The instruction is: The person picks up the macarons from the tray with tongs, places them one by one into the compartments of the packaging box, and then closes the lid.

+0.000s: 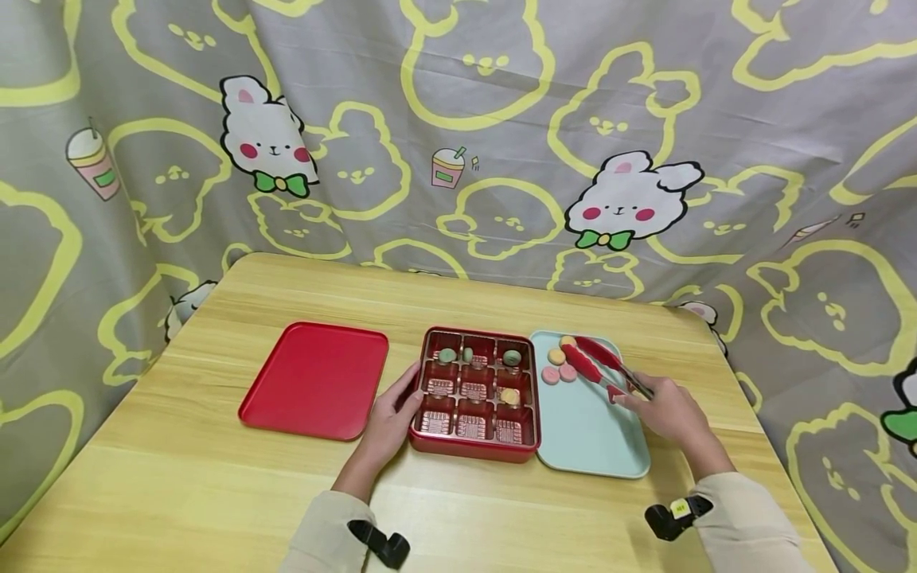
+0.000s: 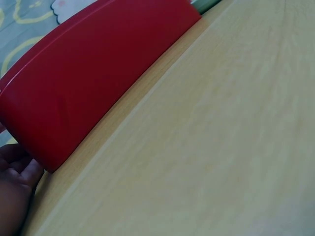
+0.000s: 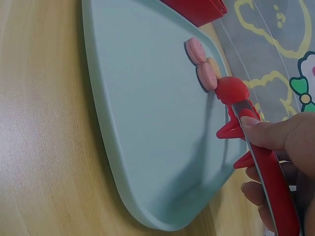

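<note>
My right hand (image 1: pixel 669 407) grips red-tipped metal tongs (image 1: pixel 630 377) above the light-blue tray (image 1: pixel 591 438). The tong tips are spread, close to the yellow macarons (image 1: pixel 557 356) at the tray's back left. Two pink macarons (image 3: pixel 206 76) lie beside these. My left hand (image 1: pixel 390 414) rests against the left side of the red divided box (image 1: pixel 473 448), fingers along its wall and thumb at the rim. Green macarons (image 1: pixel 447 355) sit in the box's back row, and one yellow macaron (image 1: pixel 509 395) is in the right compartment of the middle row.
A red lid (image 1: pixel 315 382) lies flat on the wooden table (image 1: pixel 444 517) left of the box. The tray touches or nearly meets the box's right side. A patterned curtain (image 1: pixel 494 95) hangs behind the table and along both sides.
</note>
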Demonstrator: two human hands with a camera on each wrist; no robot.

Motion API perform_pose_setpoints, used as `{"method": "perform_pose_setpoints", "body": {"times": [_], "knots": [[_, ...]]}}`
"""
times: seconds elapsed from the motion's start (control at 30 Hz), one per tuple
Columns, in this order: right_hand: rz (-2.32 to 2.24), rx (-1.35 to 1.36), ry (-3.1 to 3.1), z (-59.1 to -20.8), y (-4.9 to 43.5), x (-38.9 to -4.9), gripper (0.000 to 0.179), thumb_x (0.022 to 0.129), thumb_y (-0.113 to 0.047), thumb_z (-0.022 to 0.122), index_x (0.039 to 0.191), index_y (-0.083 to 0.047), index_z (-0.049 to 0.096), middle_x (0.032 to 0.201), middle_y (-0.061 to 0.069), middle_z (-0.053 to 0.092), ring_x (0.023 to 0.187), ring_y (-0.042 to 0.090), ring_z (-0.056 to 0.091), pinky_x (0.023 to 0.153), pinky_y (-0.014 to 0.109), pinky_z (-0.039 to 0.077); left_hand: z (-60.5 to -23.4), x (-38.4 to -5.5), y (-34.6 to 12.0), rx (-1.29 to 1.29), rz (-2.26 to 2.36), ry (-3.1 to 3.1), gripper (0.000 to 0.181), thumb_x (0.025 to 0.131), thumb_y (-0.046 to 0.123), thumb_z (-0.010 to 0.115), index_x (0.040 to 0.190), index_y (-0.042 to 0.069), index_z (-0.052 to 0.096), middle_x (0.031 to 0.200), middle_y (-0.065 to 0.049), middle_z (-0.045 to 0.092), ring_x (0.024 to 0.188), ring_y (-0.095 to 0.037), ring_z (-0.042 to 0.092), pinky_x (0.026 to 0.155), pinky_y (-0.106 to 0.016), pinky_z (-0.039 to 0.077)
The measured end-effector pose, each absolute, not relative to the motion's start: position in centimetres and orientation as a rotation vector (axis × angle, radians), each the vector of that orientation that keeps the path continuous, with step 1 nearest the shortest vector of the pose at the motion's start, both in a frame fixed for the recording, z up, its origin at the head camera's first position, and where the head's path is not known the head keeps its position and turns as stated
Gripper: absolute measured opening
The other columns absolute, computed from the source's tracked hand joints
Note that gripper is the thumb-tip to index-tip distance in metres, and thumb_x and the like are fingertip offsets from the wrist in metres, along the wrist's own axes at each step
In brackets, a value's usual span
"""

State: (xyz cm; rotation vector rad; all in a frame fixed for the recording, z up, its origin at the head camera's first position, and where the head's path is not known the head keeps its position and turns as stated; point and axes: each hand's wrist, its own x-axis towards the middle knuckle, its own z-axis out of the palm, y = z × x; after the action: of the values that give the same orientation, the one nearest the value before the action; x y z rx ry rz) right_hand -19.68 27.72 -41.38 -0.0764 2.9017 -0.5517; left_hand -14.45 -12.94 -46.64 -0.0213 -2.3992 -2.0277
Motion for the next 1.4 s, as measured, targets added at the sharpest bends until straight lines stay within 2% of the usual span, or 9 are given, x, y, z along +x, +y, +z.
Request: {"method": "perform_pose_setpoints", "body": {"times": [0.1,0.3,0.57,0.73,0.9,1.07,1.2,1.3,1.4], "knots": [[-0.558,-0.072,2.898,-41.5,27.6,-19.7,0.072,0.087,-0.045,0.062,0.137,0.004,0.044,0.123,0.033,0.053,0.083,0.031,0.05,0.06,0.03,0.036,-46.7,-14.5,-12.9,-0.024,-2.024,-2.401,0.05,0.098,0.013,0.049,0.146,0.012,0.036,0.151,-0.009,0.034,0.141,-0.027,0.025,0.116,-0.045,0.021],[-0.595,-0.067,2.881,-41.7,27.5,-19.8,0.07,0.088,-0.042,0.062,0.136,0.006,0.044,0.107,0.025,0.058,0.079,0.029,0.049,0.057,0.027,0.034,-46.7,-14.5,-12.9,-0.026,-2.024,-2.402,0.05,0.098,0.013,0.049,0.146,0.013,0.036,0.151,-0.009,0.034,0.141,-0.028,0.025,0.116,-0.046,0.021],[-0.596,-0.042,2.87,-41.5,27.5,-19.7,0.073,0.088,-0.045,0.061,0.138,0.006,0.042,0.103,0.024,0.056,0.075,0.027,0.048,0.054,0.028,0.032,-46.7,-14.4,-12.9,-0.027,-2.032,-2.398,0.05,0.098,0.013,0.049,0.146,0.013,0.036,0.151,-0.009,0.034,0.141,-0.028,0.025,0.116,-0.046,0.021],[-0.58,-0.049,2.895,-41.3,27.6,-19.4,0.074,0.088,-0.047,0.061,0.137,0.004,0.044,0.114,0.029,0.057,0.077,0.029,0.049,0.055,0.028,0.033,-46.7,-14.4,-12.9,-0.029,-2.043,-2.385,0.05,0.098,0.013,0.049,0.146,0.014,0.037,0.15,-0.008,0.035,0.141,-0.027,0.026,0.116,-0.045,0.022],[-0.581,-0.063,2.919,-41.1,27.7,-18.9,0.075,0.088,-0.048,0.06,0.138,0.005,0.042,0.125,0.034,0.051,0.079,0.029,0.05,0.055,0.028,0.034,-46.6,-14.4,-12.9,-0.031,-2.043,-2.382,0.05,0.098,0.013,0.049,0.146,0.014,0.037,0.15,-0.009,0.036,0.14,-0.028,0.027,0.116,-0.045,0.022],[-0.59,-0.074,2.935,-40.8,27.4,-18.3,0.074,0.088,-0.046,0.061,0.138,0.005,0.042,0.125,0.033,0.052,0.079,0.029,0.051,0.054,0.029,0.034,-46.6,-14.4,-12.9,-0.021,-2.047,-2.38,0.05,0.097,0.013,0.05,0.146,0.014,0.037,0.149,-0.009,0.036,0.14,-0.028,0.028,0.115,-0.045,0.023],[-0.576,-0.08,2.959,-40.3,26.9,-17.8,0.074,0.087,-0.048,0.061,0.137,0.004,0.045,0.128,0.034,0.05,0.092,0.036,0.056,0.06,0.033,0.039,-46.7,-14.4,-12.9,-0.024,-2.05,-2.379,0.05,0.098,0.013,0.049,0.146,0.014,0.037,0.149,-0.008,0.036,0.14,-0.027,0.028,0.116,-0.044,0.023],[-0.577,-0.085,2.975,-40.0,26.6,-17.4,0.074,0.086,-0.049,0.062,0.137,0.003,0.046,0.127,0.034,0.051,0.093,0.037,0.057,0.06,0.033,0.04,-46.7,-14.5,-12.9,-0.031,-2.049,-2.378,0.05,0.098,0.012,0.049,0.146,0.014,0.037,0.15,-0.008,0.036,0.14,-0.027,0.027,0.116,-0.045,0.022],[-0.593,-0.098,2.986,-39.7,26.2,-17.1,0.074,0.086,-0.049,0.063,0.137,0.002,0.046,0.125,0.033,0.052,0.086,0.032,0.054,0.057,0.03,0.036,-46.7,-14.5,-12.9,-0.037,-2.048,-2.376,0.05,0.098,0.012,0.049,0.146,0.014,0.037,0.149,-0.008,0.036,0.14,-0.027,0.027,0.116,-0.044,0.022]]}}
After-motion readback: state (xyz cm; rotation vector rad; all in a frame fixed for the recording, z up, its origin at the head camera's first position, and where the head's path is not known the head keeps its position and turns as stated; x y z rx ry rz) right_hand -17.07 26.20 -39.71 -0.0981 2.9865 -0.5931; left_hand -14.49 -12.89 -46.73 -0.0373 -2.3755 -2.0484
